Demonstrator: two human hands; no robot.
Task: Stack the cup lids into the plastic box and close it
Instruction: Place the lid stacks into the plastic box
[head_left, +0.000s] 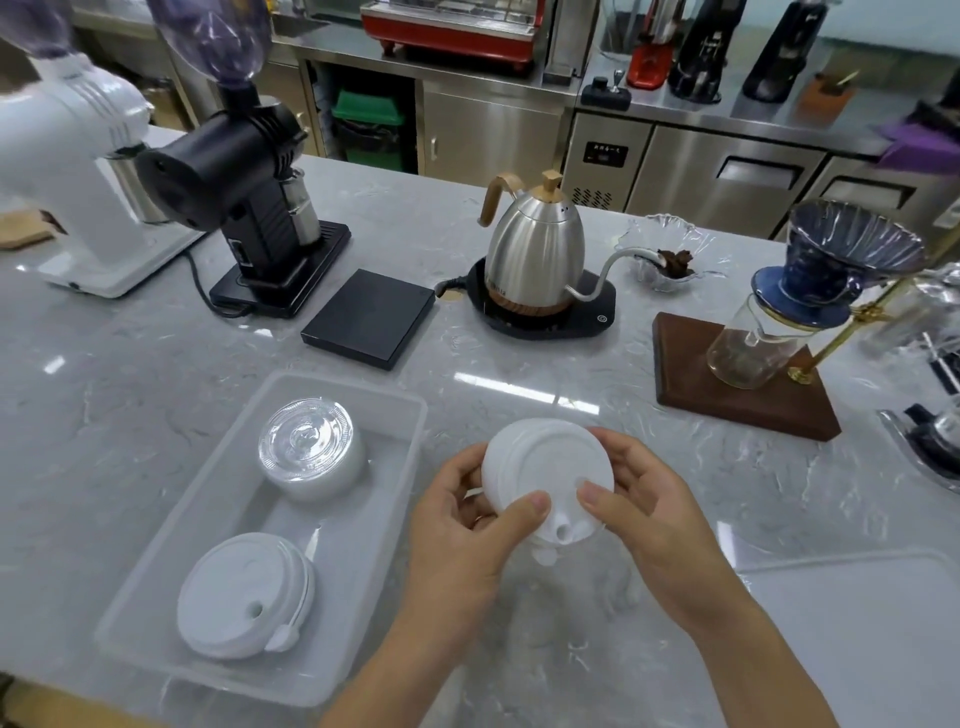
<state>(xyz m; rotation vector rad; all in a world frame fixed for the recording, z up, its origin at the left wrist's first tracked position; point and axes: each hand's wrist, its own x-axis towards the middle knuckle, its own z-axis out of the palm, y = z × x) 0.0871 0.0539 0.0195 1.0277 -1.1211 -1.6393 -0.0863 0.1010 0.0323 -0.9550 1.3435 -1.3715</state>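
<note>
The translucent rectangular plastic box (400, 467) lies open on the grey marbled counter (156, 364), thin-walled and likely to flex if lifted by one corner. Its flat translucent lid (857, 623) rests well apart on the counter to the right, by the right forearm — probably light and a little floppy, best taken by two opposite edges.

Inside the box, a stack of clear domed plastic cup lids (309, 449) stands at the far end and a stack of white plastic sip lids (244, 597) leans at the near end, apart from each other.

A third stack of white round cup lids (545, 478) is held just beside the box, above the counter. The left hand (467, 525) and right hand (649, 514) close on it from opposite sides, thumbs pressed on the top face near the sip hole. These lids look light, thin and slick, and a nested stack can slide apart — so a hold around the rims from both sides suits them better than a pinch on top.
</note>
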